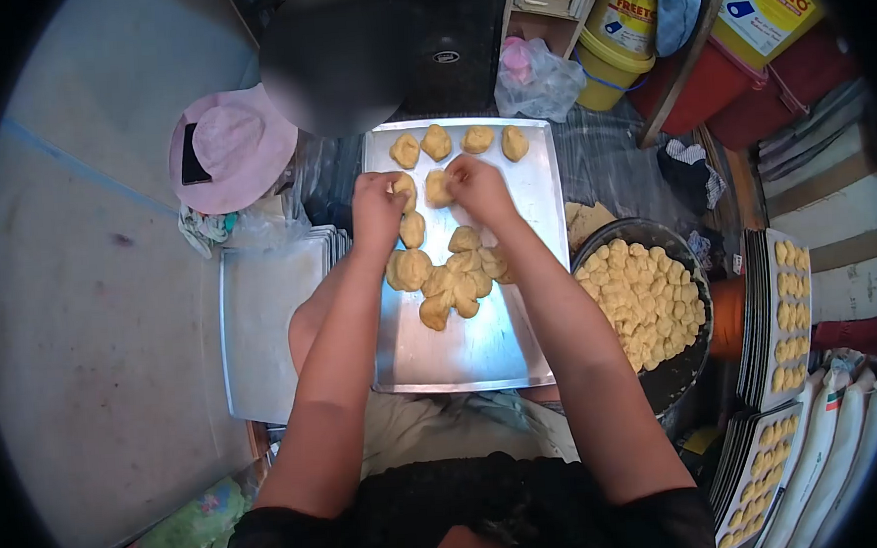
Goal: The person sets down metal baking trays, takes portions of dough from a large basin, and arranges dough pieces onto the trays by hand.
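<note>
As four dough balls (437, 143) line the far end of the tray (463, 367), the left hand (378, 210) pinches a lump (405, 190) on it, the right hand (480, 186) a second piece (438, 188); a dough pile (459, 285) sits mid-tray, a basin (684, 374) right of the tray.

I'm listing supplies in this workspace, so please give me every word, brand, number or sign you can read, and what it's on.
"FREETO": label on the smaller yellow bucket, top right.
"FREETO": label on the larger yellow bucket, farther right.
Too small to read: the finer print on both labels, and the oval badge on the black panel.
No numbers can be made out.
</note>
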Tool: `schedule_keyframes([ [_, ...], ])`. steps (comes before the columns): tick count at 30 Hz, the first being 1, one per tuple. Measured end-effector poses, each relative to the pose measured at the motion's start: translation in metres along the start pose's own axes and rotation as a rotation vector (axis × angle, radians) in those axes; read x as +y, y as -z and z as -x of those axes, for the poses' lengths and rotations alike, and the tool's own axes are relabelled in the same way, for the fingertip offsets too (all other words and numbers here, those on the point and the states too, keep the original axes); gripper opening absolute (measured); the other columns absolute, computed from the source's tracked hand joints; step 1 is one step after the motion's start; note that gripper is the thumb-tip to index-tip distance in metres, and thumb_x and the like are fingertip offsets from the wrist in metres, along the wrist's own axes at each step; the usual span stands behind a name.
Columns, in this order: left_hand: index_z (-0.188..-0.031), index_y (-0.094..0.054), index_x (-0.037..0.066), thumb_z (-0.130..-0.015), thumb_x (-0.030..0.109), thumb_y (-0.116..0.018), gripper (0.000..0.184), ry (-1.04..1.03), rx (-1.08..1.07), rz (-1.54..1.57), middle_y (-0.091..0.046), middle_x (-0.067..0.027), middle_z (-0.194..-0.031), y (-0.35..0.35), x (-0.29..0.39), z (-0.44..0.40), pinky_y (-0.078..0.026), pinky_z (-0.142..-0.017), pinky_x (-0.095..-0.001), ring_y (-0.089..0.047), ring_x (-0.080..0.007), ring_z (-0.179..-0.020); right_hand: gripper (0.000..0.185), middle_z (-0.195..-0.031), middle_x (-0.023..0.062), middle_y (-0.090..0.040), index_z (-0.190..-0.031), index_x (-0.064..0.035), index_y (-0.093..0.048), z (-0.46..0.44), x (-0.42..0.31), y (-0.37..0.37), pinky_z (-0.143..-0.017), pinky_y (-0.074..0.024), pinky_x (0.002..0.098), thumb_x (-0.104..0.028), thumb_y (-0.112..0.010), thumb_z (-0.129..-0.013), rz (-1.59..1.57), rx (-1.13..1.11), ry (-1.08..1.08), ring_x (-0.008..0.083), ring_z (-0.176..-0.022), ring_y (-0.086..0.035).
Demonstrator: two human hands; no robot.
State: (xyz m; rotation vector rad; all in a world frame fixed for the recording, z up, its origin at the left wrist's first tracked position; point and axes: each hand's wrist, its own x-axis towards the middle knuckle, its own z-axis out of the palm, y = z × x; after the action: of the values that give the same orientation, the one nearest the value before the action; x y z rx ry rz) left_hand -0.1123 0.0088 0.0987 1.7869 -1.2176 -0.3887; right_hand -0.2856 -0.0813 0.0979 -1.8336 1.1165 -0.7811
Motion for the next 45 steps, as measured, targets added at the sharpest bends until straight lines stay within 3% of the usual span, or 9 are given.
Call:
schedule_keyframes([
  [3,-0.117,-0.067,0.003,-0.079,0.012,-0.076,0.040,-0.142,-0.050,-0.203,-0.062,-0.0167,-0.108,-0.011,-0.018,-0.008,-0.051,-0.083,-0.0396,-0.063,-0.0292,-0.089,0.031,-0.094,0.0159,-0.070,-0.100,-0.0053,-0.067,0.014,-0.007,-0.008,-0.081,-0.0529,0.0409,-0.022,-0.076,-0.076,0.328,0.114,0.090,0.0319,-0.089,-0.068],
  [9,-0.109,-0.072,0.010,-0.081,0.016,-0.071,0.029,-0.463,0.042,-0.365,-0.065,-0.0094,-0.105,-0.013,0.006,0.005,-0.039,-0.095,-0.0459,-0.056,-0.0258,-0.111,0.037,-0.089,0.0161,-0.071,-0.100,-0.0052,-0.070,0.045,-0.002,0.032,-0.079,-0.0539,0.0365,-0.025,-0.077,-0.069,0.192,-0.389,-0.014,0.0286,-0.086,-0.070],
  [13,-0.112,-0.072,0.015,-0.083,0.016,-0.065,0.030,-0.478,-0.127,-0.565,-0.067,-0.0027,-0.108,-0.025,0.011,-0.004,-0.030,-0.094,-0.0455,-0.054,-0.0239,-0.114,0.024,-0.086,0.0144,-0.070,-0.095,-0.0044,-0.070,0.014,-0.007,0.035,-0.076,-0.0532,0.0372,-0.021,-0.072,-0.078,-0.033,0.211,-0.049,0.0287,-0.082,-0.069],
  [19,-0.115,-0.071,0.014,-0.083,0.022,-0.063,0.034,-0.488,-0.109,-0.540,-0.067,-0.0066,-0.107,-0.029,0.025,0.001,-0.030,-0.095,-0.0471,-0.054,-0.0252,-0.113,0.035,-0.106,0.0173,-0.063,-0.107,-0.0037,-0.067,0.020,0.003,0.061,-0.084,-0.0511,0.0395,-0.020,-0.076,-0.077,0.190,0.116,0.098,0.0306,-0.095,-0.065],
  [23,-0.115,-0.071,0.011,-0.084,0.022,-0.064,0.034,-0.368,-0.163,-0.614,-0.067,-0.0078,-0.109,-0.032,0.031,0.002,-0.030,-0.097,-0.0478,-0.053,-0.0274,-0.114,0.046,-0.103,0.0124,-0.062,-0.114,-0.0059,-0.067,0.092,0.030,0.099,-0.086,-0.0513,0.0390,-0.018,-0.079,-0.070,0.210,-0.523,0.302,0.0312,-0.095,-0.065],
  [31,-0.110,-0.072,0.014,-0.085,0.020,-0.065,0.027,-0.537,-0.263,-0.511,-0.065,-0.0062,-0.114,-0.067,0.060,0.006,-0.030,-0.098,-0.0465,-0.053,-0.0260,-0.116,0.041,-0.105,0.0114,-0.066,-0.113,-0.0037,-0.068,0.066,0.043,0.109,-0.081,-0.0527,0.0331,-0.001,-0.071,-0.072,0.040,0.118,-0.066,0.0245,-0.086,-0.065],
  [33,-0.109,-0.072,0.014,-0.084,0.022,-0.065,0.026,-0.502,-0.337,-0.571,-0.064,-0.0055,-0.116,-0.078,0.065,0.008,-0.030,-0.099,-0.0464,-0.053,-0.0263,-0.116,0.042,-0.110,0.0146,-0.067,-0.117,-0.0037,-0.067,0.049,0.049,0.090,-0.086,-0.0521,0.0359,-0.002,-0.070,-0.075,0.156,0.296,0.100,0.0287,-0.094,-0.064],
  [40,-0.111,-0.072,0.013,-0.085,0.023,-0.067,0.028,-0.489,-0.093,-0.482,-0.062,-0.0098,-0.118,-0.045,0.060,0.036,-0.033,-0.096,-0.0479,-0.054,-0.0280,-0.117,0.039,-0.123,0.0150,-0.063,-0.117,-0.0042,-0.068,0.049,0.064,0.065,-0.098,-0.0452,0.0410,-0.009,-0.070,-0.078,0.468,0.271,0.291,0.0340,-0.112,-0.056],
  [45,-0.116,-0.067,0.010,-0.084,0.022,-0.067,0.034,-0.149,-0.157,-0.410,-0.063,-0.0150,-0.115,0.004,0.019,0.058,-0.044,-0.090,-0.0473,-0.060,-0.0338,-0.108,0.043,-0.125,0.0147,-0.061,-0.119,-0.0044,-0.066,0.063,0.035,0.065,-0.098,-0.0440,0.0402,-0.013,-0.072,-0.077,0.587,0.358,0.261,0.0345,-0.114,-0.054],
])
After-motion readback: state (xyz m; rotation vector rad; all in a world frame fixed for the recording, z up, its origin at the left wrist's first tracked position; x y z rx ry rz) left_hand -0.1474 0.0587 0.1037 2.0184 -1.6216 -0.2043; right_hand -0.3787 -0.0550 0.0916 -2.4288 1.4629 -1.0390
